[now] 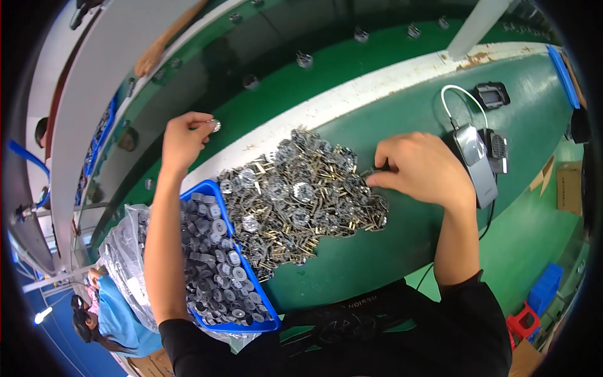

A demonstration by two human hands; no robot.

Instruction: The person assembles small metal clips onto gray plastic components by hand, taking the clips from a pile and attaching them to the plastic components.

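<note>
My left hand (183, 139) is raised over the near edge of a green belt. Its thumb and fingers pinch a small round silvery part (216, 125). At the right side of a heap of small metal parts (301, 191), dark and silvery with brass-coloured pins, is my right hand (419, 168). Its thumb and forefinger close at the heap's edge; whatever lies between the fingertips is too small to make out. Below my left forearm and against the heap stands a blue bin (267, 300), full of grey round plastic pieces (223, 270).
Spaced-out parts (304, 60) ride on the green belt (352, 63) behind a white ledge (301, 129). Another person's hand (149, 60) reaches in at the far left. A grey device (475, 164) with a white cable lies right of my right hand. Plastic bag (129, 251) beside the bin.
</note>
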